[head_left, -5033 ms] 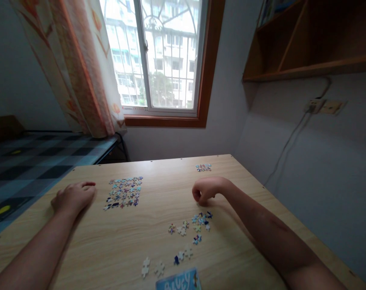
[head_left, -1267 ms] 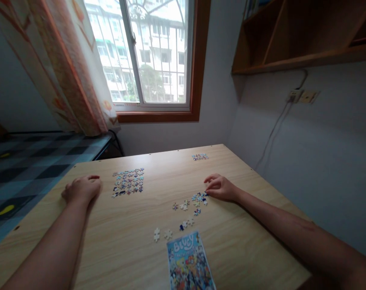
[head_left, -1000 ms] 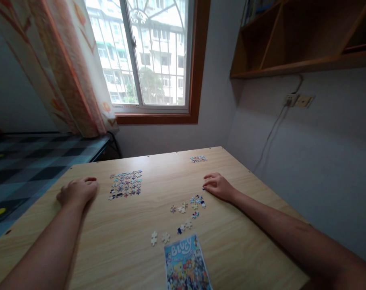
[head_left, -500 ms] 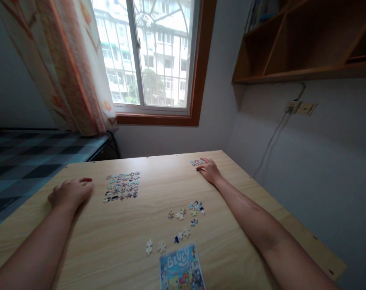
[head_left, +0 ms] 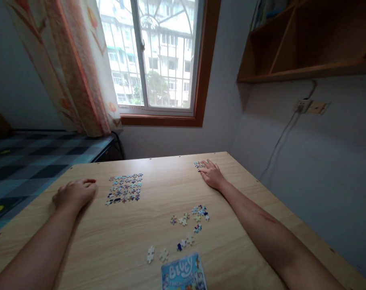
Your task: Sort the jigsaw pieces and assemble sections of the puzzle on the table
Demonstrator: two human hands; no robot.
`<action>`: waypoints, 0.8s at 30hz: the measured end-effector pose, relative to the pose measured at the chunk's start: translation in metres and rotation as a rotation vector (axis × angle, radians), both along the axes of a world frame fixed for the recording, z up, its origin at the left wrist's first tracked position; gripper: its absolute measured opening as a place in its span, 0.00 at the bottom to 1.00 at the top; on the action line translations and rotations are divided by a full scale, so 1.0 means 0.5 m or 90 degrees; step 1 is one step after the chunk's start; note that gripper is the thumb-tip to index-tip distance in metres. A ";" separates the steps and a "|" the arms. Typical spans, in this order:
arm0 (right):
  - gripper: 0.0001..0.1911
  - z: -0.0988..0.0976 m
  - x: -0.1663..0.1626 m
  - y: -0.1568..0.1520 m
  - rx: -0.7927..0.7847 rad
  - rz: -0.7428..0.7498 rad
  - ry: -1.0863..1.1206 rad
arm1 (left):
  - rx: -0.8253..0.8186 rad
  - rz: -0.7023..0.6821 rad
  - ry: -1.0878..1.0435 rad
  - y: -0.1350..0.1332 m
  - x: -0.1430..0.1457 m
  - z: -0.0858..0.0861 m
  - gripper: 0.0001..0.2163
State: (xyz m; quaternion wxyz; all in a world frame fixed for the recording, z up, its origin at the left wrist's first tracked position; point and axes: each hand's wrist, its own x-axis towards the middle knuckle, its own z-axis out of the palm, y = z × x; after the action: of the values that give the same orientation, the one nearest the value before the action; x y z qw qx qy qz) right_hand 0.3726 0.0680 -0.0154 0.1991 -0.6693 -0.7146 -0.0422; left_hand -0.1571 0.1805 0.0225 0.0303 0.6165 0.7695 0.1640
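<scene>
My right hand [head_left: 212, 174] lies at the far right of the wooden table [head_left: 125, 233], fingers spread over a small block of puzzle pieces [head_left: 198, 164] and partly covering it. A single piece [head_left: 199, 170] shows by its thumb. On the left, my left hand [head_left: 75, 193] rests on the tabletop with fingers loosely bent and apart, holding nothing that I can see. Beside it, without contact, is a larger grid of puzzle pieces [head_left: 125, 188] laid in rows. Loose puzzle pieces [head_left: 200, 211] are scattered nearer to me.
A blue puzzle box marked "Bluey" [head_left: 184, 274] lies at the near edge of view. White pieces [head_left: 150, 254] sit just beyond it. Left of the table stands a bed with a checked cover [head_left: 44, 161]. A wooden shelf [head_left: 306, 68] hangs on the right wall.
The view has shifted slightly, so everything sits a little to the right. My right hand's fingers have spread flatter over the small block. My left hand stays resting.
</scene>
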 end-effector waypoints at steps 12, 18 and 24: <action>0.19 0.007 -0.004 -0.002 -0.026 -0.022 0.028 | -0.015 0.042 0.050 -0.010 0.012 0.006 0.25; 0.20 0.005 -0.015 -0.005 -0.055 -0.038 0.039 | 0.001 0.043 0.037 -0.010 0.013 0.008 0.24; 0.20 0.008 -0.020 -0.007 -0.018 -0.050 0.051 | -0.018 0.042 0.047 -0.015 0.018 0.014 0.25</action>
State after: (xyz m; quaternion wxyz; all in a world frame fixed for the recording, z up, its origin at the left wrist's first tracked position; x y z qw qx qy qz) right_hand 0.3628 0.0643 -0.0113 0.2165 -0.7009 -0.6795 -0.0133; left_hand -0.1480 0.1731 0.0293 0.0051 0.5958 0.7923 0.1315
